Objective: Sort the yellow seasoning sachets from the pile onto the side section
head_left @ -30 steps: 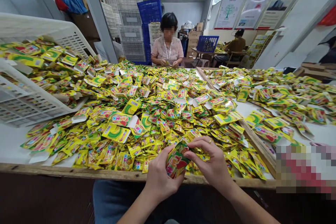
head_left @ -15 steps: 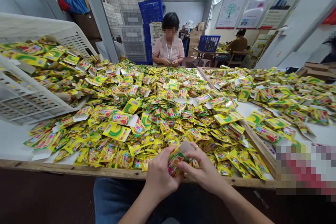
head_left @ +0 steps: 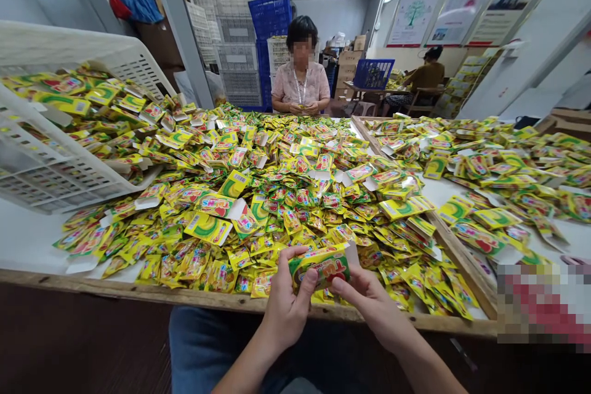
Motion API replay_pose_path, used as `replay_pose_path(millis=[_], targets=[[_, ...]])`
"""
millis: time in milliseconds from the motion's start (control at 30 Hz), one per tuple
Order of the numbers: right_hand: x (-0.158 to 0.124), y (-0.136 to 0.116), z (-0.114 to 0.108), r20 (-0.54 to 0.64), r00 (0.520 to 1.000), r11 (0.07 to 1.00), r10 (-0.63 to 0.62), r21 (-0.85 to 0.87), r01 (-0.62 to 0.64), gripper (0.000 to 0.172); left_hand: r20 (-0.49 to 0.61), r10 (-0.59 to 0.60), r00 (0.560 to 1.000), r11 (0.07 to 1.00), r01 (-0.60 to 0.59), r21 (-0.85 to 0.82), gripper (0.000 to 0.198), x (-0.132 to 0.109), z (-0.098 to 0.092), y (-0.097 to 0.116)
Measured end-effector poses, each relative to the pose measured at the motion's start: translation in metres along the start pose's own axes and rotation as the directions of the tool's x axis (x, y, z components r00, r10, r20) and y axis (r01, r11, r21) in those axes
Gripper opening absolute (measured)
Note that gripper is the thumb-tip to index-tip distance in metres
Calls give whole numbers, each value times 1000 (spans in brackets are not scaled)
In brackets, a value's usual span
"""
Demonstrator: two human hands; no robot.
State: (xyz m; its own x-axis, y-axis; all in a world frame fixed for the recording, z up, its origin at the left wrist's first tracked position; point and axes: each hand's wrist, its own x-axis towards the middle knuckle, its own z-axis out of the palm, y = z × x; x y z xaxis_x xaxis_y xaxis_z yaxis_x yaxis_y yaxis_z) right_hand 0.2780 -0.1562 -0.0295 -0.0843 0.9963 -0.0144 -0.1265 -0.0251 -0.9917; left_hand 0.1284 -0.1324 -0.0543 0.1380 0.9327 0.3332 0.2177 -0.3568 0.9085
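Observation:
Between my hands, above the table's front edge, is a small yellow and green candy box (head_left: pixel 321 266) with a white end flap standing out at its right. My left hand (head_left: pixel 290 298) grips the box's left end, thumb across the printed front. At the other end my right hand (head_left: pixel 364 298) has its thumb and fingers closed on the box beside the flap. Small yellow candy packets (head_left: pixel 221 276) lie heaped just behind and around my hands. Several more cartons, some with flaps up, such as a yellow box (head_left: pixel 207 229), rest on the heap.
A tipped white crate (head_left: pixel 60 154) spills cartons at left. A wooden strip (head_left: pixel 462 265) divides the table; more boxes (head_left: pixel 489 215) lie right of it. The wooden front edge (head_left: pixel 138 289) borders my lap. Across the table sits a person (head_left: pixel 302 80) with hands together.
The box has turned from tilted to nearly level, its printed front now facing me. My left thumb has moved onto its front, and my right hand has shifted to the flap end.

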Motion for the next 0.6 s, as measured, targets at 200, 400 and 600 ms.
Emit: replay_pose_path(millis=[200, 400, 600], targets=[[2, 4, 5, -181, 983, 998, -40, 45, 49, 33, -7, -142, 990, 964, 137, -227, 29, -4, 9, -1], [-2, 7, 2, -23, 991, 992, 130, 5, -130, 35, -25, -93, 995, 988, 90, -122, 25, -4, 2, -1], [2, 19, 15, -271, 958, 965, 89, 263, -16, 36, -173, -47, 984, 996, 34, -78, 19, -3, 10, -7]])
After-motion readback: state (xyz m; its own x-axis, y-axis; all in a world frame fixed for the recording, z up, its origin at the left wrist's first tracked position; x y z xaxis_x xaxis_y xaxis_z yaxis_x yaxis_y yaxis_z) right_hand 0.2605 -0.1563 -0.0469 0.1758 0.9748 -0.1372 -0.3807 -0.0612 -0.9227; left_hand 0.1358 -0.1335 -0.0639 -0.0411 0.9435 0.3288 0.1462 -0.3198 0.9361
